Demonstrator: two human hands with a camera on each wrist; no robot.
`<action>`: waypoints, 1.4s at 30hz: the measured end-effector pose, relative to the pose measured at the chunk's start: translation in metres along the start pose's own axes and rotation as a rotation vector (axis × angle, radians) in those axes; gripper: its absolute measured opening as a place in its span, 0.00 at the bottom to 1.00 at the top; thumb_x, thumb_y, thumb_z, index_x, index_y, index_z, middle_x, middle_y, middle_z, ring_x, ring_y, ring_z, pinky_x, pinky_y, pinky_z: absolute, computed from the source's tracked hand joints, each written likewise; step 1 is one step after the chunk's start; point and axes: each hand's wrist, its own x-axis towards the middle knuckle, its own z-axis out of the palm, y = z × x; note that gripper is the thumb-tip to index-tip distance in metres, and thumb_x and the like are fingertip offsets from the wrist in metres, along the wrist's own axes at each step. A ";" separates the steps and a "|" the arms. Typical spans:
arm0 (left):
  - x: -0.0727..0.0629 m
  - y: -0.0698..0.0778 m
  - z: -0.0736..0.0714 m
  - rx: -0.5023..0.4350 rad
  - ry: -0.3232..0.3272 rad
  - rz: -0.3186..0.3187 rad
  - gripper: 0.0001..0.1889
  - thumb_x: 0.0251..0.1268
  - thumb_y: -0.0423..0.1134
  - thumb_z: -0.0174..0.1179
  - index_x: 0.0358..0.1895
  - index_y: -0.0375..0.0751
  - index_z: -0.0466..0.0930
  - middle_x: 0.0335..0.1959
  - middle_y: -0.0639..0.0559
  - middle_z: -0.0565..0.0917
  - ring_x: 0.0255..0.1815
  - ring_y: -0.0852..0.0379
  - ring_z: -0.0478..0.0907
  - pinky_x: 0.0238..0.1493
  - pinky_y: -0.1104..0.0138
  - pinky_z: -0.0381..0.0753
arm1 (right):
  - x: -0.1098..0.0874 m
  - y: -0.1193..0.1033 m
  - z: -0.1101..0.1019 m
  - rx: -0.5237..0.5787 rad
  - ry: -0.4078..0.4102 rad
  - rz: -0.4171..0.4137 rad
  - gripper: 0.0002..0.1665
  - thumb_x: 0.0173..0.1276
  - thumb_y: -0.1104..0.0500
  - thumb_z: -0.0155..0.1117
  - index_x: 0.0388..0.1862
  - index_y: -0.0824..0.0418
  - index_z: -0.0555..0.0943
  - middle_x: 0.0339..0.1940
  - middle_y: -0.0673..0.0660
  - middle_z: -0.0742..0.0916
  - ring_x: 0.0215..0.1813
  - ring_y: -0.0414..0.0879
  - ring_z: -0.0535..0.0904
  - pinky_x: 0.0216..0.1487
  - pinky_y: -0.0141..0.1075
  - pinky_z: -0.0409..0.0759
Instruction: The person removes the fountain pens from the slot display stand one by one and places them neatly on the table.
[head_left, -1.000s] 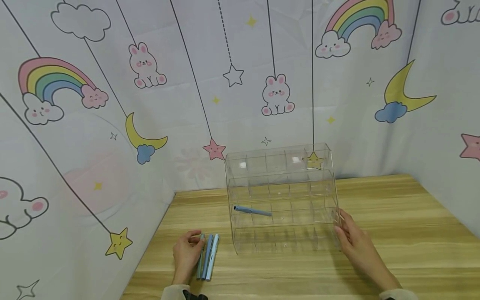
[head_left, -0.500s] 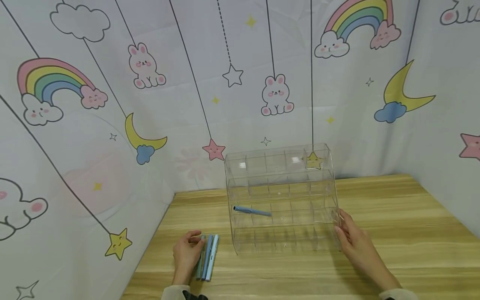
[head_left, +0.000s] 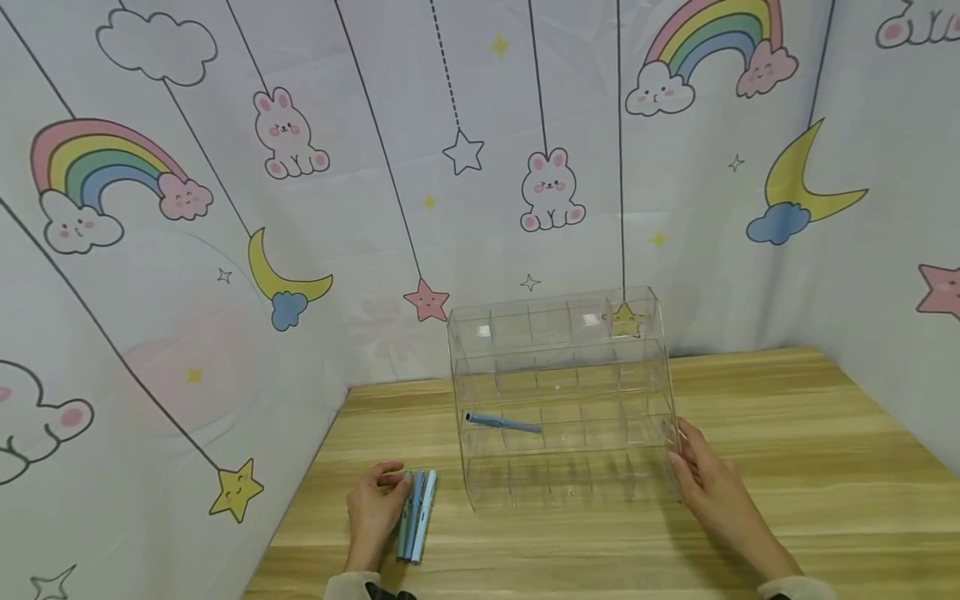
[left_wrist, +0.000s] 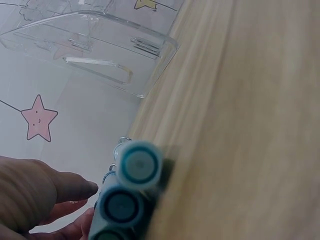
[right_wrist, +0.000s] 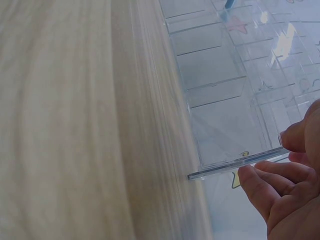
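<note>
A clear acrylic organizer (head_left: 558, 400) with tiered rows of compartments stands on the table. My right hand (head_left: 716, 496) grips its right side panel, thumb inside and fingers outside in the right wrist view (right_wrist: 285, 190). A blue pen (head_left: 502, 422) lies slanted across the organizer's left part, on a lower tier. Left of the organizer, three pens lie side by side: a green pen (head_left: 403, 533), a darker blue pen (head_left: 414, 517) and a light blue pen (head_left: 425, 517). My left hand (head_left: 375, 504) rests beside them, its fingertips at the green pen's far end, thumb and fingers not wrapped around it.
The wood-grain table (head_left: 570, 550) reaches back to a white curtain (head_left: 390, 217) printed with rabbits, stars, moons and rainbows. The curtain also closes off the left and right sides.
The green pen has shifted slightly right, closer against the two blue pens, with my left fingertips at it. My right hand and the organizer have stayed in place.
</note>
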 end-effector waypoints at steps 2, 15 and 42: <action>0.000 0.000 0.000 -0.005 0.003 -0.003 0.14 0.64 0.34 0.75 0.51 0.37 0.90 0.39 0.40 0.94 0.37 0.48 0.93 0.38 0.65 0.84 | 0.000 -0.001 0.000 0.003 0.004 -0.007 0.32 0.77 0.72 0.63 0.77 0.76 0.68 0.55 0.80 0.88 0.50 0.73 0.89 0.46 0.04 0.69; -0.001 0.008 -0.002 -0.042 0.044 -0.001 0.13 0.64 0.31 0.72 0.51 0.37 0.89 0.42 0.38 0.93 0.37 0.51 0.91 0.33 0.72 0.81 | -0.001 0.001 0.001 0.002 0.018 -0.028 0.32 0.76 0.72 0.63 0.77 0.74 0.69 0.55 0.79 0.88 0.49 0.72 0.89 0.46 0.05 0.70; -0.005 0.023 0.008 -0.305 0.047 0.149 0.12 0.68 0.31 0.73 0.53 0.41 0.91 0.41 0.42 0.93 0.35 0.69 0.85 0.39 0.76 0.84 | 0.000 -0.001 0.000 0.003 0.007 -0.015 0.31 0.77 0.72 0.62 0.76 0.76 0.69 0.55 0.79 0.88 0.50 0.73 0.89 0.47 0.05 0.71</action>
